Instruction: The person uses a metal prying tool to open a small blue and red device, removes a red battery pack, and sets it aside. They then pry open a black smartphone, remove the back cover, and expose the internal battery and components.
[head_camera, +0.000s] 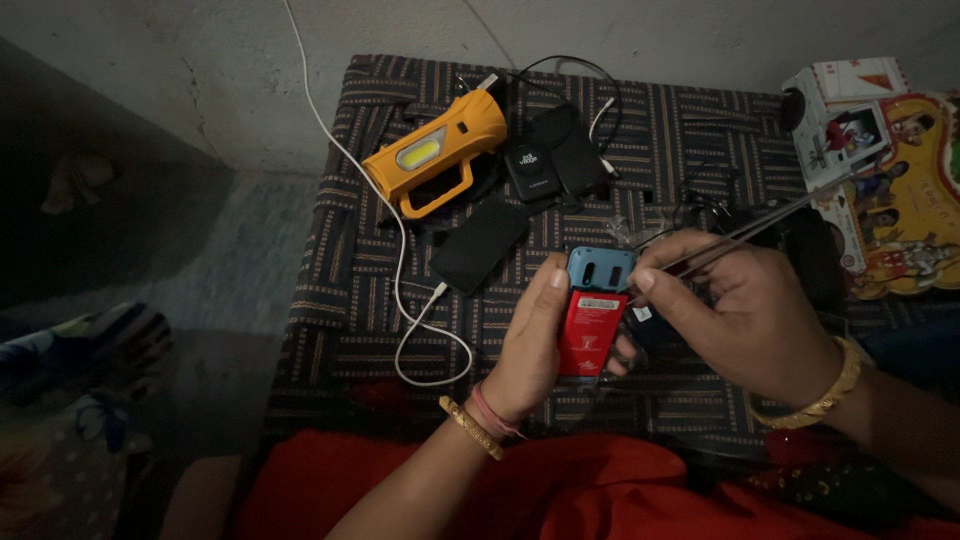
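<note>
My left hand (532, 345) grips a small mobile phone (593, 305) with its back cover off. The phone shows a blue frame at the top and a red battery below. My right hand (735, 315) pinches a pair of metal tweezers (745, 235), whose tips rest at the right edge of the phone near the top. Both hands hover over a dark woven mat (340, 300).
On the mat lie an orange hand torch (437, 152), a dark flat phone-like slab (479, 246) with a white cable (400, 260) plugged in, and black chargers with cords (550, 155). Colourful printed cards (890, 170) sit at the right edge. Red cloth (560, 490) covers my lap.
</note>
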